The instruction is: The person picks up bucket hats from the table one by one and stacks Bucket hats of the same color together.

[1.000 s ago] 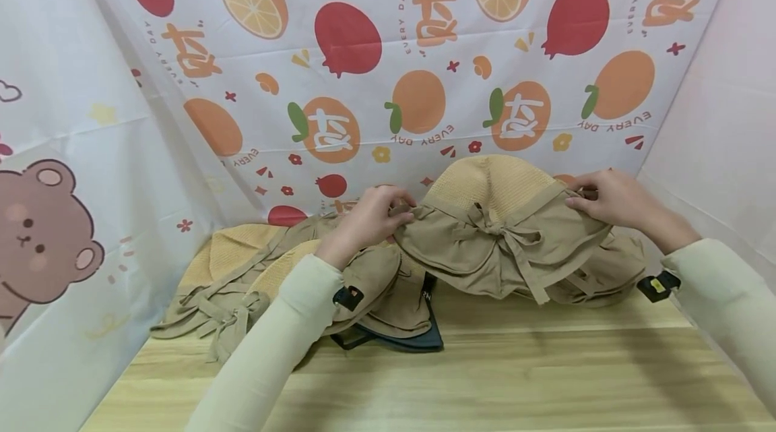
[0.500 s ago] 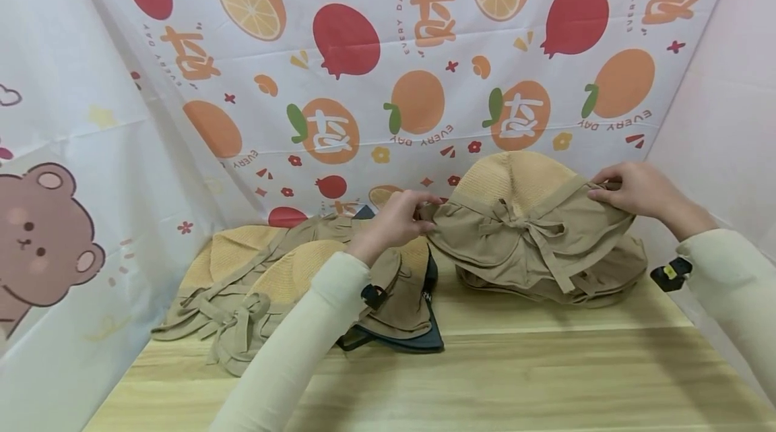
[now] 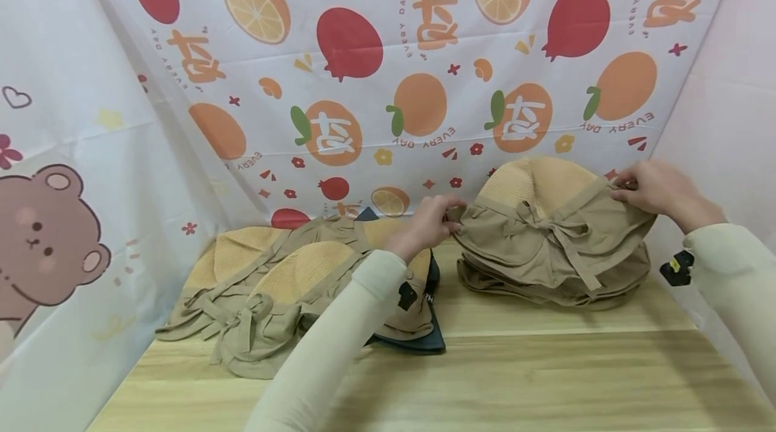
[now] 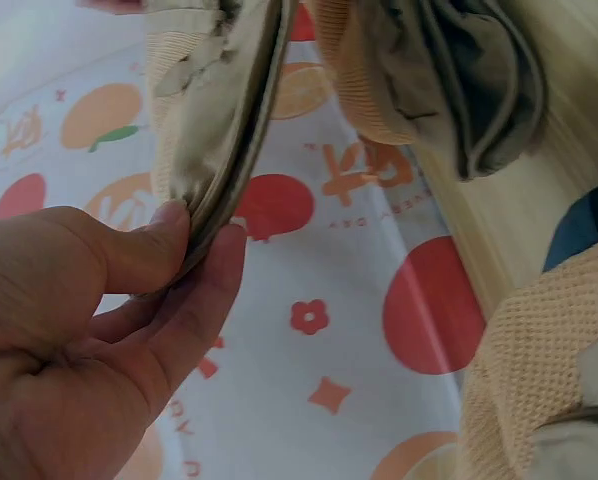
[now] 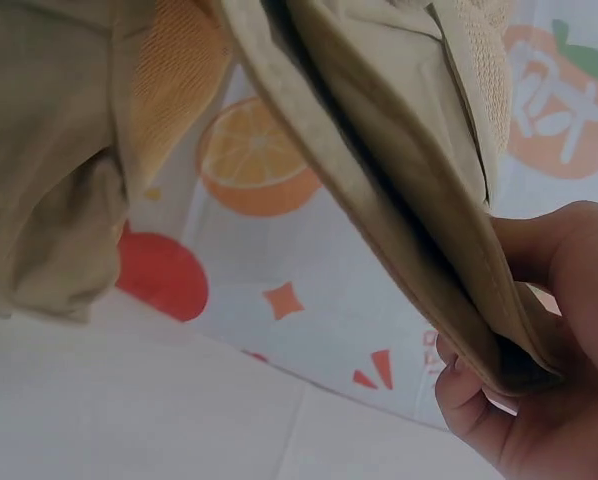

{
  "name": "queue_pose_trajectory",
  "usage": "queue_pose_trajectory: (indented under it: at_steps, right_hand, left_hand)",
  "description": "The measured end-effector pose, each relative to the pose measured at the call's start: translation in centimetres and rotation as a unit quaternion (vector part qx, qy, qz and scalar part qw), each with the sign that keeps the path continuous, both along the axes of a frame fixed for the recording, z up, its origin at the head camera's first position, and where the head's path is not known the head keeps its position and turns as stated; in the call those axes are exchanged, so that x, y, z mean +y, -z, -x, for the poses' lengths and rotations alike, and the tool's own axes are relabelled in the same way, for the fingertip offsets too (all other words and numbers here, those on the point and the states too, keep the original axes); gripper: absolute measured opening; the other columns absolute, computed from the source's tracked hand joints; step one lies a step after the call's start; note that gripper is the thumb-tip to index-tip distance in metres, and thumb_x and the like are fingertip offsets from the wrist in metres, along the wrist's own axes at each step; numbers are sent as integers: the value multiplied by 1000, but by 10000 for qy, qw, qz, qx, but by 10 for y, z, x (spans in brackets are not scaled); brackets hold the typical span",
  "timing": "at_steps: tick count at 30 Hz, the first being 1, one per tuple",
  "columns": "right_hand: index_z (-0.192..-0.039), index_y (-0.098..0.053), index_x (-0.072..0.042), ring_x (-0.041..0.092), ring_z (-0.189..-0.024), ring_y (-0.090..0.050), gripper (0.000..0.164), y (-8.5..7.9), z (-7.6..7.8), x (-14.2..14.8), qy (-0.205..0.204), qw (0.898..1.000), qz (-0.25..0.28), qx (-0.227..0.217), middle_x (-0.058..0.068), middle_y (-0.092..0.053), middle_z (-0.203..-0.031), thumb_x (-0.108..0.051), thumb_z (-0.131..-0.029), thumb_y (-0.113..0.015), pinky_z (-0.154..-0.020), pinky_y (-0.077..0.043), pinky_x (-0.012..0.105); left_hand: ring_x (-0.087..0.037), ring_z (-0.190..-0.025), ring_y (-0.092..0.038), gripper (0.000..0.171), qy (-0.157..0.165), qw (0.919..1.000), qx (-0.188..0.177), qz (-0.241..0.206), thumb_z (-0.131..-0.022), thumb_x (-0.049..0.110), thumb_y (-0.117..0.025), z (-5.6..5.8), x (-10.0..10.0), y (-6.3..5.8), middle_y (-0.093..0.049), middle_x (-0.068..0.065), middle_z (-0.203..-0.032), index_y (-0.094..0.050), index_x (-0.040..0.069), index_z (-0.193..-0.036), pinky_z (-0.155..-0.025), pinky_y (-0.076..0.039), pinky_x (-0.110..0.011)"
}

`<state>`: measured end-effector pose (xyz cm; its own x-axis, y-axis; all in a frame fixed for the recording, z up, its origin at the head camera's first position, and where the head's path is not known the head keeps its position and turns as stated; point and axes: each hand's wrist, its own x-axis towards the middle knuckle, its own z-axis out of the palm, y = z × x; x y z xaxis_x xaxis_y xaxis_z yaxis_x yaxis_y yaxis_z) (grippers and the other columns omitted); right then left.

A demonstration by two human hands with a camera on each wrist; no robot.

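Note:
My two hands hold a folded sun hat (image 3: pixel 515 243) with a straw crown and a khaki cloth brim tied in a bow at the front. In the head view, my left hand (image 3: pixel 427 223) pinches its left brim corner between thumb and fingers. At the opposite corner, my right hand (image 3: pixel 657 193) grips the brim edge. The left wrist view shows the layered brim (image 4: pixel 229 130) between thumb and fingertips, and the right wrist view shows the doubled brim (image 5: pixel 399 200) in the other hand. Directly below the held hat is a stack of similar khaki hats (image 3: pixel 627 280).
At the left of the wooden table (image 3: pixel 515 378) lie several overlapping straw-and-khaki hats (image 3: pixel 303 273), partly behind my left sleeve. A dark blue hat (image 3: pixel 421 344) shows beneath them. Fruit-printed cloth (image 3: pixel 376 115) hangs behind, and a white side wall (image 3: pixel 721 149) stands at the right.
Both hands have carried the sun hat rightward, over the stack of hats at the right. More of the left-hand pile and of the stack's lower brims now shows.

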<state>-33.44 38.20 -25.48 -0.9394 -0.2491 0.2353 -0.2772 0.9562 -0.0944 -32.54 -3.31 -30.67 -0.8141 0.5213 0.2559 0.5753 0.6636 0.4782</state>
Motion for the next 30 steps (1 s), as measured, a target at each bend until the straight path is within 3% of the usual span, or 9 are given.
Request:
queue_pose_trajectory:
  at_steps: [4, 11, 18, 24, 30]
  right_hand:
    - [-103, -77, 4, 34, -82, -66, 22, 5, 4, 5, -15, 9996, -232, -152, 27, -75, -100, -15, -92, -74, -64, -47, 40]
    - [-101, -78, 4, 31, -79, -66, 22, 20, 16, 9, 34, 9989, -431, -193, 26, -76, -98, -15, -90, -74, -63, -50, 42]
    - [-90, -77, 5, 27, -70, -59, 16, 37, 23, 13, 197, 9986, -319, -376, 22, -73, -85, -11, -88, -74, -61, -49, 43]
    - [-86, -75, 7, 28, -69, -58, 11, 52, 26, 18, 203, 9990, -306, -259, 20, -72, -81, -3, -88, -71, -67, -52, 49]
    - [-90, -74, 9, 31, -71, -60, 12, 59, 25, 20, 298, 9990, -279, -162, 25, -72, -86, -2, -89, -68, -70, -53, 53]
  left_hand:
    - [-23, -104, -72, 44, -31, 9998, -184, -27, -97, 8, -71, 4, 4, 8, -68, -11, -138, -64, 8, -140, -85, -56, -34]
    - [-24, -95, -73, 39, -3, 9995, -316, -46, -96, 8, -73, 10, 16, 18, -75, -14, -117, -67, 9, -135, -86, -59, -36]
    - [-26, -113, -71, 34, -114, 9991, -392, 73, -97, 7, -72, 17, 28, 38, -72, -13, -128, -70, 8, -131, -94, -59, -38]
    - [-24, -112, -73, 30, -344, 9979, -550, 84, -98, 3, -69, 20, 31, 51, -74, -12, -125, -72, 6, -128, -90, -61, -34]
    - [-25, -109, -73, 26, -413, 9975, -535, -183, -99, 4, -68, 22, 33, 58, -75, -14, -119, -73, 2, -124, -88, -61, -35]
